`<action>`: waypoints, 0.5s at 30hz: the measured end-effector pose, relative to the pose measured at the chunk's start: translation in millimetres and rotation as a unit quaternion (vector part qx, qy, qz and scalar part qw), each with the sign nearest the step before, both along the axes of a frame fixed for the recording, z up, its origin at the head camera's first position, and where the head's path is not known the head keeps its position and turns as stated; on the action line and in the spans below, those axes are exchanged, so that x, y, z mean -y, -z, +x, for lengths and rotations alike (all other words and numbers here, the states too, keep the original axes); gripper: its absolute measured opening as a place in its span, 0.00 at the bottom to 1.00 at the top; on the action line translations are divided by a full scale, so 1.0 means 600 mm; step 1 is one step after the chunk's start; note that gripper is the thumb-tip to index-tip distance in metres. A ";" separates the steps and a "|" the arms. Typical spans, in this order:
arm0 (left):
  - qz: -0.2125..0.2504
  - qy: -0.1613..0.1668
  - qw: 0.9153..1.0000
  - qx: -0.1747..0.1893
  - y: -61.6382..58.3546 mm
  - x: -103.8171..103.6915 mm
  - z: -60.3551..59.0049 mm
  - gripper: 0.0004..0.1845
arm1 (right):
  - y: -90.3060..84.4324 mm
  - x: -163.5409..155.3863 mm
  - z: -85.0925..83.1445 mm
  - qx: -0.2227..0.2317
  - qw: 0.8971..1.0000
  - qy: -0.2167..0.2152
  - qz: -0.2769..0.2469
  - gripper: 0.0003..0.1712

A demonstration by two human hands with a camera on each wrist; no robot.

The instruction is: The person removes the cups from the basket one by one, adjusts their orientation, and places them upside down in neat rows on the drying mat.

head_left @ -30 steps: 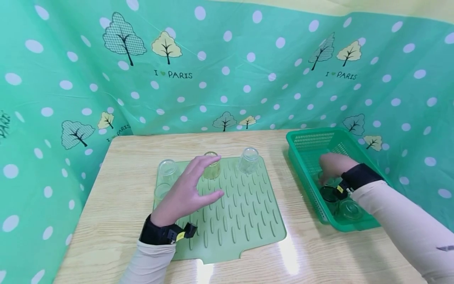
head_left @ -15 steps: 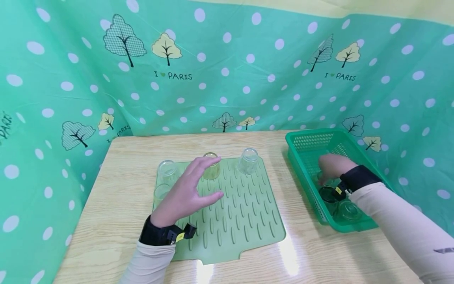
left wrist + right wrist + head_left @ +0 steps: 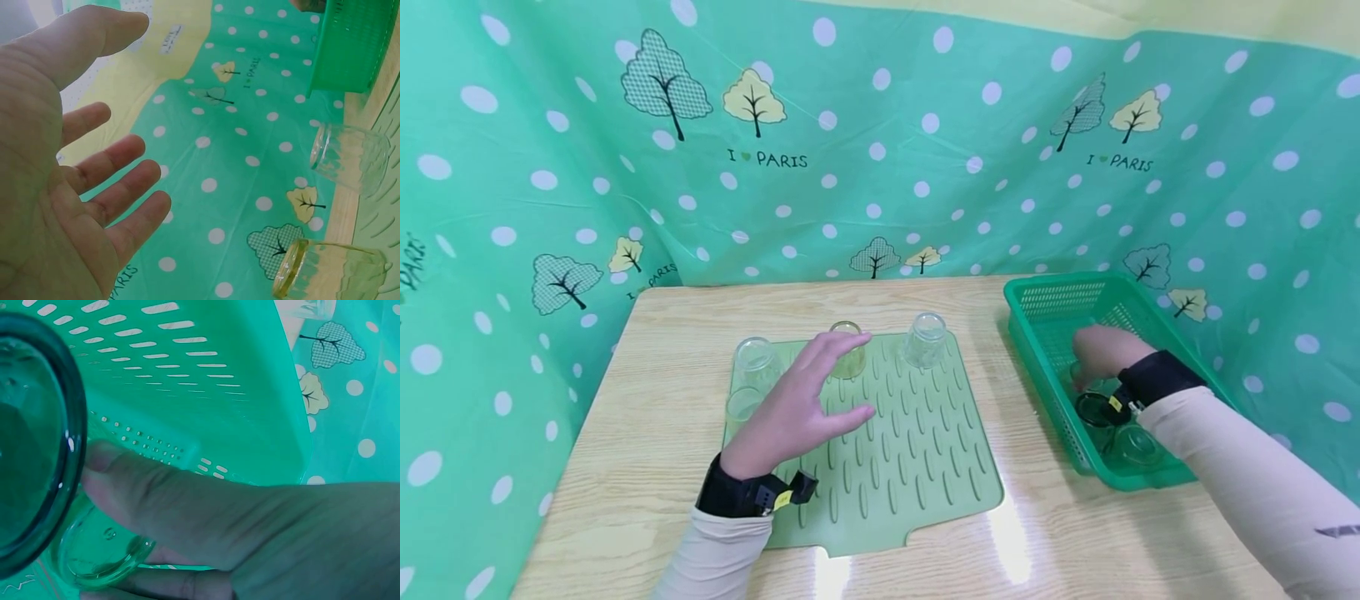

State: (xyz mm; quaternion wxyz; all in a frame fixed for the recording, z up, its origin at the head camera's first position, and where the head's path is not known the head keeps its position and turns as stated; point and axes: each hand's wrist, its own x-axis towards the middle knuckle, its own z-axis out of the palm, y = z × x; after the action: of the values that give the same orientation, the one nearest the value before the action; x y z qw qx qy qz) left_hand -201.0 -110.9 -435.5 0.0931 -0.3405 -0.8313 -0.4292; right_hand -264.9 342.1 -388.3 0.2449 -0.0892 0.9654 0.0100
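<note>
A wooden table (image 3: 662, 358) stands before a green dotted cloth (image 3: 925, 150) that closes in the back and sides. A ribbed green mat (image 3: 910, 450) lies on the middle of the table. Along its far edge stand three glasses upside down: a clear glass (image 3: 754, 360) at the left, a yellowish glass (image 3: 848, 354) in the middle, and another clear one (image 3: 925, 340) at the right. A fourth glass (image 3: 741, 404) sits just in front of the left one, partly hidden by the left hand. A green basket (image 3: 1045, 292) stands to the right of the mat, apart from it.

The left hand (image 3: 797, 408) hovers over the left part of the mat with fingers spread and straight, holding nothing; its fingertips lie near the yellowish glass without touching it.

The right hand (image 3: 1101, 354) reaches down inside the basket. In the right wrist view its thumb and fingers (image 3: 187, 512) curl round a small clear glass (image 3: 103, 556) that lies low in the basket against the slotted wall. A dark green glass (image 3: 31, 437) lies just beside it, touching the thumb tip. In the head view another clear glass (image 3: 1138, 446) rests in the near end of the basket, by the wrist.
</note>
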 end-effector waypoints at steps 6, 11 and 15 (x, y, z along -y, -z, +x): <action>0.004 -0.006 1.000 0.004 0.000 0.004 0.001 0.45 | 0.004 0.003 -0.007 -0.003 1.000 0.002 0.007 0.13; 0.001 -0.001 1.000 0.004 0.001 0.004 -0.002 0.45 | 0.006 0.002 -0.006 -0.003 1.000 0.006 0.012 0.13; -0.002 0.001 1.000 0.004 0.001 0.004 -0.002 0.45 | 0.007 0.003 -0.005 -0.003 1.000 0.004 0.013 0.13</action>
State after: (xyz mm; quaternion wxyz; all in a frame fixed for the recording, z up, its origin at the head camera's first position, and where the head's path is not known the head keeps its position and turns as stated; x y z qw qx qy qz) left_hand -202.3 -113.4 -435.9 0.0886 -0.3395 -0.8324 -0.4291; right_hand -267.9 340.3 -392.3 0.2432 -0.0819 0.9662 0.0220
